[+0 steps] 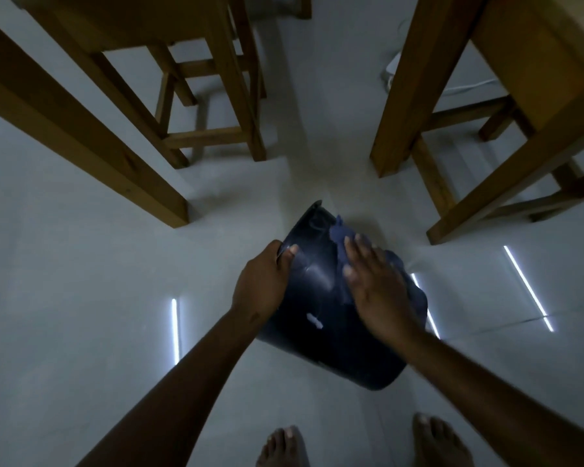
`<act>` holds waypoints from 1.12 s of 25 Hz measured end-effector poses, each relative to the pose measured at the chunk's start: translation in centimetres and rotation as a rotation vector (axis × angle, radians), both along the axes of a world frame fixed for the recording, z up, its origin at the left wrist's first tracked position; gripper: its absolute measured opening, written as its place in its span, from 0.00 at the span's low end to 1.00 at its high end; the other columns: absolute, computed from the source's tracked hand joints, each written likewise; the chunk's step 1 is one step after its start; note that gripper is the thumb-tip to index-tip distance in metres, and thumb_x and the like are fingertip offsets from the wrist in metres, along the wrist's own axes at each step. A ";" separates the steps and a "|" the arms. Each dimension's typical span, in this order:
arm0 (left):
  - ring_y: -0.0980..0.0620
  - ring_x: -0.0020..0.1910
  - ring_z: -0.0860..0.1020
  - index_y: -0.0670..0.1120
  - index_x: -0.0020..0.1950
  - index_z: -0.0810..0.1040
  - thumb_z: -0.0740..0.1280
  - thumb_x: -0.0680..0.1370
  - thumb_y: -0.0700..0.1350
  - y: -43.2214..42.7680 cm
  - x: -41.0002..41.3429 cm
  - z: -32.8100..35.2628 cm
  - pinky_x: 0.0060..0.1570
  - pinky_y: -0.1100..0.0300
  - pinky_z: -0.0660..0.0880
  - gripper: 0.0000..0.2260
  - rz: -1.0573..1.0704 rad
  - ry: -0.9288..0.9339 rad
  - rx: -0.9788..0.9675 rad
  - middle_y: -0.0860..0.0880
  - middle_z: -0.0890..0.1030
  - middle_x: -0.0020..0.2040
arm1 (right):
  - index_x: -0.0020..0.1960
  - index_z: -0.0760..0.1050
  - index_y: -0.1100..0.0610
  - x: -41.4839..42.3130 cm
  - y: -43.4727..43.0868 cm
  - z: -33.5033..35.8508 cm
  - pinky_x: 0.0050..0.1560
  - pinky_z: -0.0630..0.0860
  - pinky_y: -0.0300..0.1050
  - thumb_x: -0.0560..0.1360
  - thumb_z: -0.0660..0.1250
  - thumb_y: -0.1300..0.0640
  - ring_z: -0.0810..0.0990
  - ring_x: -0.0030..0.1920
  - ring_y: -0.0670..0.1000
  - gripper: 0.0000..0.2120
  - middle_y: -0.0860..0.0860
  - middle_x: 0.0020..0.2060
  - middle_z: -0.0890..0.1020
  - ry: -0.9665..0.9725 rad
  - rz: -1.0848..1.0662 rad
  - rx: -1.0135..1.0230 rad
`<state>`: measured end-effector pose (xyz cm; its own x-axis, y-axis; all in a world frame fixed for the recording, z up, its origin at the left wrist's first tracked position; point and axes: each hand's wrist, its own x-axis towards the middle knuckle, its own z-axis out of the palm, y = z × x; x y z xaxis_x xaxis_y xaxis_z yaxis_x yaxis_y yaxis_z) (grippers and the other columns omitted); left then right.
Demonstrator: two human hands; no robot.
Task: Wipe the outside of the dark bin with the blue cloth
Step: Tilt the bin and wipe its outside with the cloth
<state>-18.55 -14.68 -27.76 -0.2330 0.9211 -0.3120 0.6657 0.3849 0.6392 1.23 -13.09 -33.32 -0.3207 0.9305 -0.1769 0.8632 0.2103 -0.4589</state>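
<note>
The dark bin (321, 318) is tilted on its side above the pale floor, its open rim pointing away from me. My left hand (262, 284) grips the rim at the bin's left edge, thumb on the outer wall. My right hand (376, 284) lies flat, fingers spread, pressing the blue cloth (339, 235) against the bin's upper outer wall. Most of the cloth is hidden under the palm; a ragged end sticks out past the fingertips. A small white mark shows on the bin's side.
Wooden table legs (81, 129) stand to the left and wooden legs (408, 96) to the right. A wooden stool (213, 112) is behind the bin. My bare feet (284, 446) are at the bottom edge. Ceiling-light reflections streak the glossy floor (81, 298).
</note>
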 end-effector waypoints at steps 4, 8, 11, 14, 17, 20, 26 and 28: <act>0.52 0.40 0.79 0.48 0.51 0.74 0.57 0.81 0.58 0.8 -0.4 0.1 0.38 0.59 0.75 0.15 -0.021 -0.103 -0.042 0.51 0.80 0.42 | 0.78 0.49 0.45 -1.5 -7.6 1.6 0.73 0.50 0.60 0.81 0.46 0.45 0.47 0.78 0.55 0.26 0.48 0.79 0.51 -0.052 0.247 0.163; 0.58 0.39 0.77 0.51 0.49 0.73 0.57 0.82 0.55 -1.3 -0.9 -0.1 0.36 0.67 0.71 0.10 -0.047 -0.119 -0.032 0.57 0.78 0.39 | 0.78 0.47 0.46 -0.5 1.2 0.6 0.74 0.55 0.61 0.79 0.39 0.40 0.52 0.77 0.52 0.29 0.47 0.78 0.54 0.055 -0.013 0.031; 0.51 0.38 0.79 0.48 0.45 0.72 0.56 0.82 0.56 -0.7 -0.4 0.1 0.39 0.57 0.75 0.14 -0.019 -0.057 0.053 0.51 0.80 0.38 | 0.78 0.48 0.47 -0.1 -0.6 0.1 0.71 0.60 0.61 0.79 0.37 0.40 0.56 0.77 0.54 0.29 0.48 0.78 0.55 0.034 -0.022 0.008; 0.53 0.33 0.77 0.52 0.41 0.67 0.56 0.82 0.56 0.0 -0.7 0.1 0.33 0.57 0.71 0.13 -0.068 -0.001 0.054 0.52 0.77 0.34 | 0.78 0.47 0.46 -0.9 -7.4 0.9 0.72 0.51 0.58 0.81 0.41 0.44 0.51 0.77 0.56 0.26 0.48 0.78 0.53 -0.058 0.219 0.149; 0.54 0.34 0.77 0.52 0.42 0.69 0.56 0.83 0.55 -0.1 -0.8 0.1 0.34 0.59 0.71 0.12 -0.078 -0.045 0.067 0.52 0.77 0.35 | 0.78 0.50 0.45 -1.3 -3.1 0.7 0.74 0.52 0.57 0.81 0.46 0.46 0.52 0.78 0.55 0.25 0.49 0.78 0.54 0.003 0.261 0.126; 0.53 0.37 0.79 0.48 0.45 0.72 0.56 0.83 0.55 -0.5 -0.9 0.0 0.40 0.56 0.75 0.14 -0.045 -0.038 0.053 0.51 0.79 0.37 | 0.77 0.55 0.46 -0.3 1.6 0.3 0.74 0.59 0.54 0.82 0.48 0.47 0.60 0.76 0.54 0.23 0.51 0.77 0.60 0.204 -0.022 -0.146; 0.52 0.38 0.80 0.49 0.45 0.73 0.57 0.82 0.57 -0.9 -1.3 -0.5 0.42 0.52 0.77 0.15 -0.014 -0.081 0.063 0.50 0.81 0.38 | 0.77 0.51 0.44 -1.8 -8.9 1.2 0.70 0.53 0.61 0.78 0.50 0.44 0.54 0.77 0.59 0.28 0.49 0.78 0.53 -0.064 0.366 0.156; 0.50 0.38 0.80 0.47 0.45 0.73 0.57 0.82 0.56 -0.3 -1.0 -0.1 0.42 0.51 0.77 0.15 -0.019 -0.095 0.075 0.49 0.80 0.38 | 0.77 0.50 0.43 -1.4 -5.4 0.6 0.72 0.53 0.59 0.79 0.48 0.45 0.53 0.77 0.57 0.27 0.48 0.78 0.53 -0.048 0.330 0.214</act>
